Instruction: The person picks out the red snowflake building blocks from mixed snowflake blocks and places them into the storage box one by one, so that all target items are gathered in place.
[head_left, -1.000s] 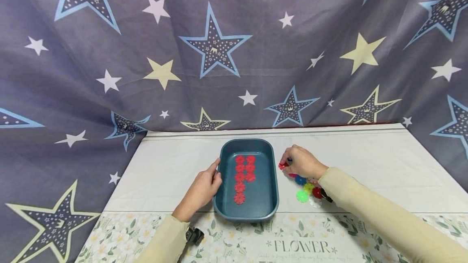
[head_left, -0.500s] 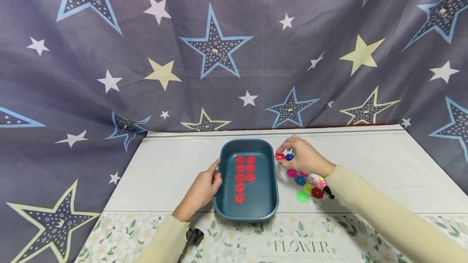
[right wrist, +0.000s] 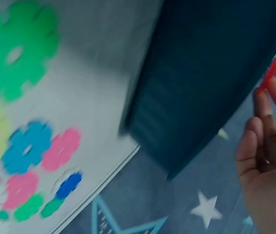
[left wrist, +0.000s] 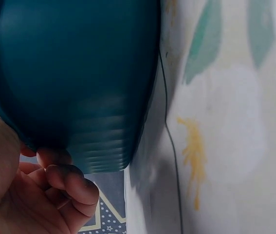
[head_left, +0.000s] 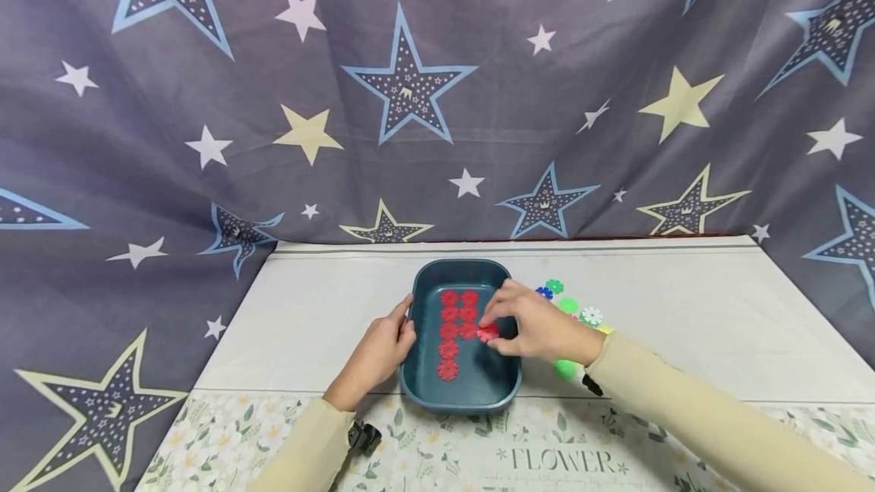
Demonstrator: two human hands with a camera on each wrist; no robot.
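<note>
A dark teal tray [head_left: 472, 393] stands on the table, with several red notched flower discs [head_left: 448, 349] lying in two columns on its floor, the left column longer. My left hand [head_left: 374, 355] holds the tray's left rim; in the left wrist view its fingers [left wrist: 82, 187] curl at the tray's edge. Over the tray's right side, my right hand [head_left: 540, 325] pinches a red flower disc [head_left: 488, 333] between thumb and fingers, just right of the shorter column. The right wrist view shows this disc [right wrist: 270, 74] edge-on above the tray rim.
Right of the tray lie loose flower discs in several colours, among them a green disc [head_left: 554, 286], a blue disc [head_left: 543, 292] and a white disc [head_left: 591, 316]; my right forearm covers some. A starry curtain [head_left: 437, 97] hangs behind the table [head_left: 328, 279].
My right hand has carried the red disc left from the loose pile to over the tray. A blue disc near that hand now lies on the table. The left hand stays on the rim.
</note>
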